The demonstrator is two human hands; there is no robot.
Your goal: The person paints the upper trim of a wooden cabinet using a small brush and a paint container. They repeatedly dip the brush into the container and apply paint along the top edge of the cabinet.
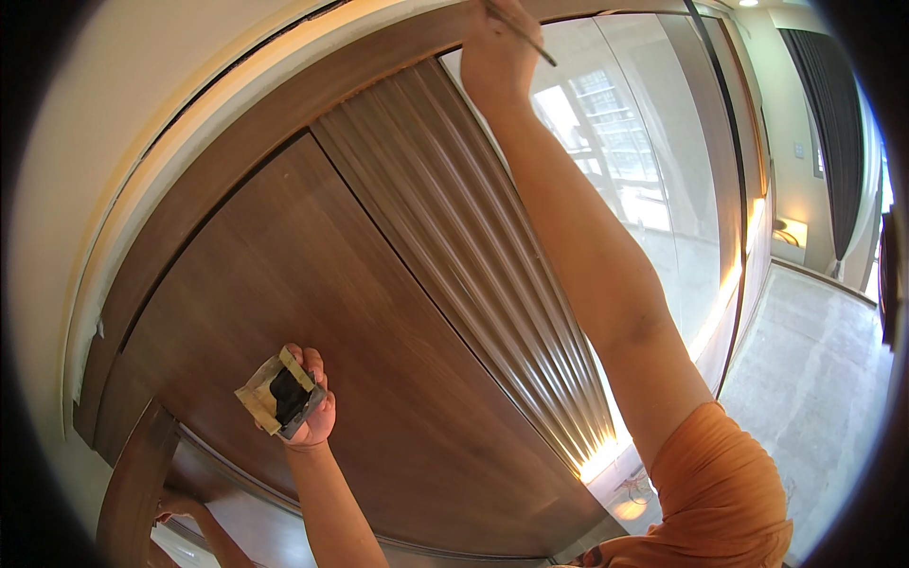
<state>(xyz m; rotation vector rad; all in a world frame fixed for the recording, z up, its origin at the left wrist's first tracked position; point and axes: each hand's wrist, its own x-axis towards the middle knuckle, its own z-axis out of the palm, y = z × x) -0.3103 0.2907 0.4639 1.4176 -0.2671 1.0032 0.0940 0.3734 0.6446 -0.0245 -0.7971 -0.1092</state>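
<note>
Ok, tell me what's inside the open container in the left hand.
Black material lies inside the open container; its kind is unclear. Whatever lies beneath it is covered.

Tray [254, 398]: small, tan sides, grey edge, black inside, tilted, opening toward camera, in left hand [320, 417]. Stick [527, 40]: thin, dark, slanting down to the right, in raised right hand [497, 66].

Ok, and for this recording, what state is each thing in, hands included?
Left hand: gripping the small container
Small container: open, dark material inside
Right hand: raised, closed on the thin tool
Thin tool: held slanting; its kind is unclear
Strip light: lit
Ceiling light: lit
Dark curtain: hanging in folds, narrowing toward its lower end
</note>
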